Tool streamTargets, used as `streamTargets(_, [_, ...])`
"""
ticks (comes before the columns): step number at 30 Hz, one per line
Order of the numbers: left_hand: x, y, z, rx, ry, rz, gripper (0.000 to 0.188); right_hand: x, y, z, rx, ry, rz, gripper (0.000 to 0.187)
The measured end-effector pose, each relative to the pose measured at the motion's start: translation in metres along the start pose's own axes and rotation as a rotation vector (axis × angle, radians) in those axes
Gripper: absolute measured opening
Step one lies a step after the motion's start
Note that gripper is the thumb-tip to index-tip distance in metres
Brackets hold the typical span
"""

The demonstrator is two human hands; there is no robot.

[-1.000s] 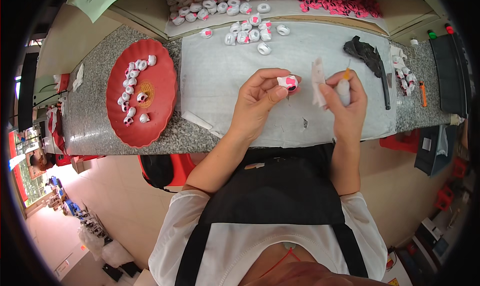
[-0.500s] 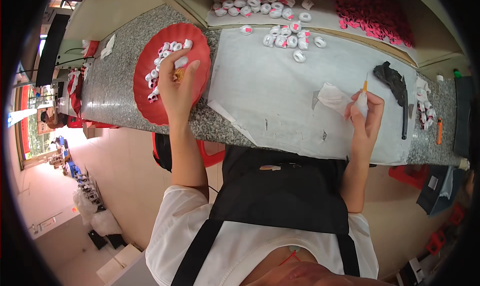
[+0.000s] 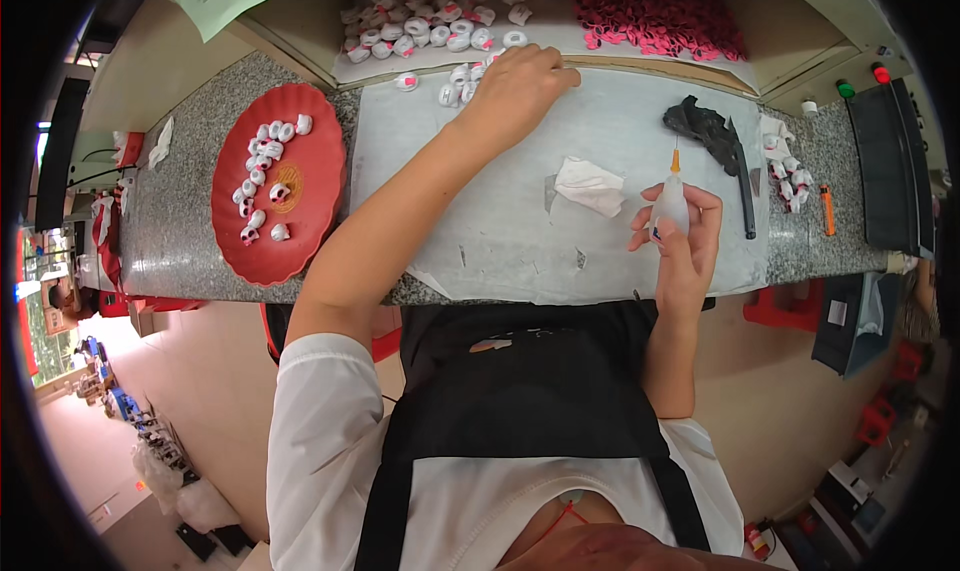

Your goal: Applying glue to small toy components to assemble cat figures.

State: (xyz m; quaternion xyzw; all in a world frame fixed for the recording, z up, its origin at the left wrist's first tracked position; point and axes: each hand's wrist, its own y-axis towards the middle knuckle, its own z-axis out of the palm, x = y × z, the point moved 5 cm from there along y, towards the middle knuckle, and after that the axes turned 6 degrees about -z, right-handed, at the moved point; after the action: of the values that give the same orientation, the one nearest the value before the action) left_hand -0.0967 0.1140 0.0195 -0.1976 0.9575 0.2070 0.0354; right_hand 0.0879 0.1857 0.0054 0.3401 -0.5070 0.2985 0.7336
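My left hand (image 3: 518,96) reaches across to the back edge of the white paper sheet (image 3: 480,186). It lies over a small group of white ring-shaped pieces with pink spots (image 3: 458,84). Its fingers are bent and their tips hidden, so what they hold, if anything, does not show. Over the sheet's right side, my right hand (image 3: 685,236) grips a small white squeeze bottle (image 3: 670,206) upright, its orange needle tip pointing away from me. A red scalloped plate (image 3: 310,206) at the left carries several white pieces (image 3: 262,161).
Behind the sheet, a shelf holds a heap of white pieces (image 3: 420,16) and a pile of pink bits (image 3: 655,16). A crumpled tissue (image 3: 590,186), a black crumpled plastic piece (image 3: 700,126) and a dark stick (image 3: 747,196) lie on the sheet. An orange cutter (image 3: 827,211) rests farther right.
My left hand has moved from the red plate to the pieces at the sheet's back edge, and one more white piece now shows on the plate. My right hand still holds the bottle.
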Motion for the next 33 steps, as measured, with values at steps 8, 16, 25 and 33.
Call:
streamTargets(8, [-0.026, -0.063, -0.023, 0.039, -1.740, -0.574, 0.021, 0.014, 0.013, -0.007, -0.175, 0.065, -0.046, 0.030])
streamTargets(16, [-0.036, -0.088, -0.004, -0.100, -2.108, -0.717, 0.025, 0.023, 0.018, 0.010, -0.364, 0.341, -0.171, 0.033])
streamTargets(25, [-0.032, -0.097, -0.009, -0.191, -1.946, -0.653, 0.033, 0.045, 0.000, 0.042, 0.027, -0.247, -0.659, 0.042])
streamTargets(33, [-0.035, -0.096, -0.011, -0.165, -1.936, -0.633, 0.034, 0.047, -0.002, 0.049, 0.076, -0.284, -0.691, 0.039])
